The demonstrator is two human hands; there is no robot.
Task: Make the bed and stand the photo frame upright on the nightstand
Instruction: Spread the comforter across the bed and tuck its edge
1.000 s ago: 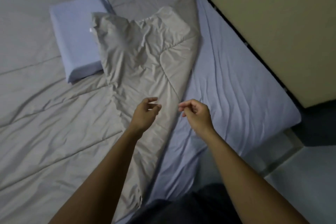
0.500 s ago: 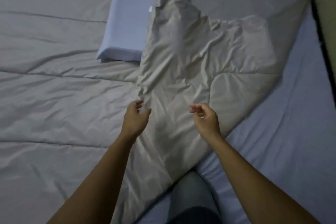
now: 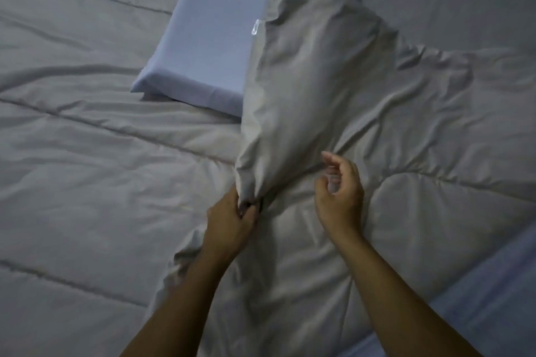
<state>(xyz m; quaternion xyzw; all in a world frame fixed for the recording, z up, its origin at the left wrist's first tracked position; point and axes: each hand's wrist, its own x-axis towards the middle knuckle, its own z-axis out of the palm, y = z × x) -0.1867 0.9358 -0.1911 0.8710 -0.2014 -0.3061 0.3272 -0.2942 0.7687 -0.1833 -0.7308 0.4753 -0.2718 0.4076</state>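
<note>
left side of bed: grey quilted fabric comforter [image 3: 87,182] lies spread and mostly flat, with light wrinkles and the stitch lines running across.
pillow: pale blue rectangular pillow [image 3: 208,38] sits on top of the comforter at upper centre. Its right edge is under the folded-over flap [image 3: 304,81].
left hand: left hand [image 3: 232,220] has its fingers curled, pinching the flap's lower tip. The cloth is gathered to a point there.
flap: a corner of the comforter is doubled back onto itself, rumpled, and reaches up over the pillow's right side.
right hand: right hand [image 3: 339,197] is just right of the flap tip, over the comforter, fingers loosely curled and holding nothing. Cannot tell whether it touches the cloth.
right edge: a strip of pale blue fitted sheet [image 3: 493,298] is bare at lower right, where the comforter does not reach.
done so far: judged early to middle. The left half looks laid out.
left to do: likely unfold the flap toward the bare sheet corner, smooth it, and sort the pillow, which is on top of the cover and askew.
photo frame: not in view, and neither is the nightstand, so that part cannot be judged.
room to move: open comforter on every side of the hands, nothing hard nearby. Pulling the flap toward the lower right looks unobstructed.
risk: judged that the flap could drag the pillow, since it overlaps its edge.
</note>
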